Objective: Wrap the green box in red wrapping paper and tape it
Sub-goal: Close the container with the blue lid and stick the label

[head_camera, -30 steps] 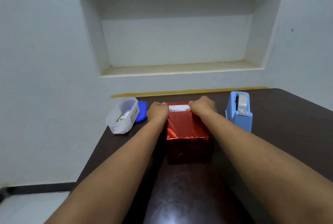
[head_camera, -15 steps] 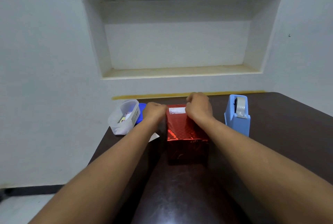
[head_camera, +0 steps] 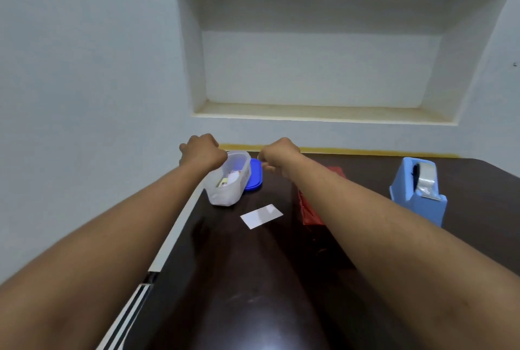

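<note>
clear tub (head_camera: 228, 180) holds small packets, blue lid (head_camera: 254, 176) beside it.

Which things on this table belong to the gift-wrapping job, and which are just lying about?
Belong to the job:
red-wrapped box, mostly hidden behind the right forearm
blue tape dispenser

Lying about, as far as the view shows:
clear plastic container
blue lid behind it
small white slip on the dark table

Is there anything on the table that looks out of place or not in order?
A small white slip lies loose and skewed on the dark table, between the clear container and the red wrapped box. Nothing looks spilled or damaged.
</note>
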